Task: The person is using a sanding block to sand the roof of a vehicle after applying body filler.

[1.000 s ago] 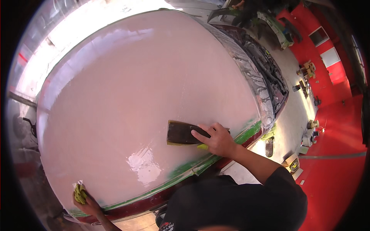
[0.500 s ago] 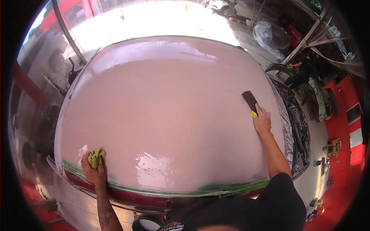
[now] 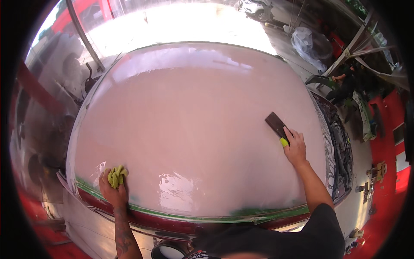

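Note:
A pinkish primed car roof [image 3: 185, 112] spreads across the view, shiny and wet in places. Green shows along its near edge, above dark red bodywork. At the near left, my left hand [image 3: 113, 187] grips a crumpled yellow-green cloth [image 3: 117, 176] against the roof. Out to the right, my right hand [image 3: 296, 149] holds a long dark sanding block [image 3: 276, 123] lying on the surface and slanting to the far left. Something bright yellow-green [image 3: 283, 141] shows by my right thumb; I cannot tell what it is.
Beyond the roof's right edge lies an exposed dark engine bay [image 3: 340, 146]. Farther right, another person [image 3: 345, 84] stands by loose body panels [image 3: 364, 116]. Clear plastic sheeting [image 3: 304, 43] is bunched at the far right. A round container [image 3: 166, 251] stands below the near edge.
My right hand has drawn the sanding block a little nearer and leftward, turning it more aslant. The left hand keeps its place with the cloth. The whole view has shifted slightly.

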A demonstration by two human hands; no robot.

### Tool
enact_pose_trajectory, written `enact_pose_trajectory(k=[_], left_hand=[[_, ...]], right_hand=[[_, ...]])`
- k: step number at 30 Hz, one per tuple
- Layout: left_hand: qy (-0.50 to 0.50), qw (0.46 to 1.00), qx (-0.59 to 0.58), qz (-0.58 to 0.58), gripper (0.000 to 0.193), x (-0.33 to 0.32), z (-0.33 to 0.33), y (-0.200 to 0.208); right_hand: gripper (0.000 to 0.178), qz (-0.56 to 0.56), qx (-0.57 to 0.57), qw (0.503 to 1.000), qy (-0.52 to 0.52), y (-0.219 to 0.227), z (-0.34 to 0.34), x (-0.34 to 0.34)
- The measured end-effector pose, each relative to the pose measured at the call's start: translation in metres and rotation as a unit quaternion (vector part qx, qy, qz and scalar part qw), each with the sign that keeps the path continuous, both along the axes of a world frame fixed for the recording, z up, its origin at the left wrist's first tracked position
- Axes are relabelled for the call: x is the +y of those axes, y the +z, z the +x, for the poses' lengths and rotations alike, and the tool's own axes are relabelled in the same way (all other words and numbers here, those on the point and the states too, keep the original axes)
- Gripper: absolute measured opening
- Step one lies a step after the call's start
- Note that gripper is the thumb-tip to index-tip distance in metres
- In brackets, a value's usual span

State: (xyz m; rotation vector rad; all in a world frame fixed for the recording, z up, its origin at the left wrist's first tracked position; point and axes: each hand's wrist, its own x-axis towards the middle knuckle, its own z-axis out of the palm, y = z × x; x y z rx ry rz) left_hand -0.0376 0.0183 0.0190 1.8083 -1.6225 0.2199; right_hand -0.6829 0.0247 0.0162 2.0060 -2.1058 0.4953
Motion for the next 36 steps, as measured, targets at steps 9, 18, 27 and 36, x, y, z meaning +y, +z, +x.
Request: enact_pose_trajectory(k=[9,18,27,36], left_hand=[[0.003,1.0,0.008,0.0,0.049,-0.003,0.0,-0.004],[0.006,1.0,-0.012,0.001,0.048,-0.007,0.011,-0.005],[-0.015,1.0,-0.011,0.004,0.048,-0.006,0.006,-0.008],[0.018,1.0,-0.01,0.006,0.046,-0.008,0.005,-0.001]], right_hand=[[0.052,0.037,-0.005,0.988,-0.152,-0.014,0.003,-0.092],[0.052,0.02,-0.062,0.986,0.151,0.02,0.16,0.117],[0.049,0.025,0.039,0.997,-0.069,-0.002,-0.012,-0.085],[0.049,0.022,-0.007,1.0,-0.01,-0.004,0.098,-0.037]])
